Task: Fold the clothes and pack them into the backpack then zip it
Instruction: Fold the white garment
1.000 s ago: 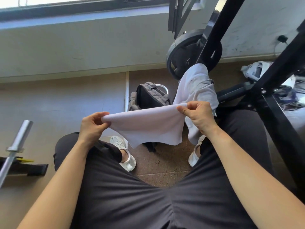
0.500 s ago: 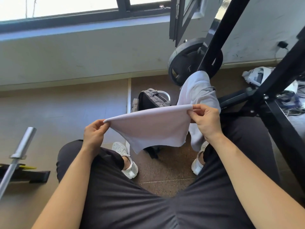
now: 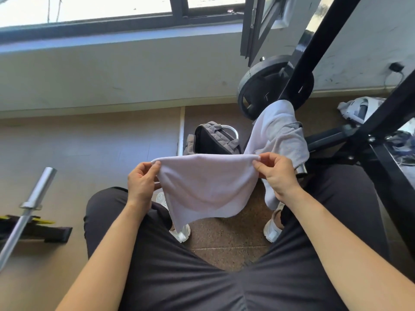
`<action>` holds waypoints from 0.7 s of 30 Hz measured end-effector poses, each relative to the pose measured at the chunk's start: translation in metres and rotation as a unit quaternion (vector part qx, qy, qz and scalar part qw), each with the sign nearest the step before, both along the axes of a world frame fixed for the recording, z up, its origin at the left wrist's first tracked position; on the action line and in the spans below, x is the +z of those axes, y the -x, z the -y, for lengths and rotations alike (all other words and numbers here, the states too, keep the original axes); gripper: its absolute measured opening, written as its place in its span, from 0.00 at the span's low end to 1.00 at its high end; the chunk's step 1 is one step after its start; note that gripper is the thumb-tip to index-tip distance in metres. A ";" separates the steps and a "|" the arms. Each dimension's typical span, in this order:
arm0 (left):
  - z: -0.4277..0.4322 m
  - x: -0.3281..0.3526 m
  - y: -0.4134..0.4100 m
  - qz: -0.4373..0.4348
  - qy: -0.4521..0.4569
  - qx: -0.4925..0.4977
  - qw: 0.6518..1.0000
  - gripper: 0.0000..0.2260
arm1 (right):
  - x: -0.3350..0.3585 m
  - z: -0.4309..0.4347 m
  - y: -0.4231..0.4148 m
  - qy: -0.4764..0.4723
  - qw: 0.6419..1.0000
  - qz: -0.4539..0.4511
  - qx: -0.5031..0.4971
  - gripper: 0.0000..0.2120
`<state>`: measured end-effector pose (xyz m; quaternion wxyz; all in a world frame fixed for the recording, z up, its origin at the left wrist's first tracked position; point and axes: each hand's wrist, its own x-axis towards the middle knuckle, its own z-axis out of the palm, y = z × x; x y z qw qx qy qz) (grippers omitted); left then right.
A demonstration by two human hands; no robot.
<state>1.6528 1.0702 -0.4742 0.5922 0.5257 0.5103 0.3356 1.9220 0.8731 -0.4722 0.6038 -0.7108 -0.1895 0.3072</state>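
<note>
Open backpack [image 3: 214,140] beyond white cloth [image 3: 206,187], contents hidden

Two cloths [image 3: 208,187], one backpack [image 3: 213,140], two hands [image 3: 140,182].

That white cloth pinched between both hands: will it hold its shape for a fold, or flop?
Probably floppy: the white cloth sags in a curve between the left hand and right hand. Likely light, since fingertip pinches at the corners carry it. Its loose lower corner hangs free, so it may swing.
</note>
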 end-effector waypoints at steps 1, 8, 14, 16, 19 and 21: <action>0.005 0.003 -0.002 -0.001 0.002 -0.015 1.000 0.08 | -0.002 -0.001 0.001 0.011 0.999 0.046 -0.020 0.05; 0.048 0.017 -0.034 -0.001 0.041 -0.169 0.985 0.10 | 0.003 -0.009 0.043 0.028 0.986 0.158 0.041 0.08; 0.078 0.017 -0.053 0.019 0.039 -0.240 0.970 0.07 | 0.002 -0.011 0.065 0.004 0.977 0.159 0.145 0.04; 0.083 0.015 -0.053 0.016 0.029 -0.257 0.966 0.07 | 0.004 -0.010 0.067 -0.001 0.974 0.153 0.166 0.04; 0.084 0.011 -0.049 0.017 0.028 -0.271 0.962 0.05 | 0.006 -0.009 0.066 0.016 0.968 0.144 0.206 0.06; 0.084 0.008 -0.046 0.016 0.029 -0.277 0.960 0.06 | 0.006 -0.008 0.065 0.022 0.965 0.137 0.223 0.06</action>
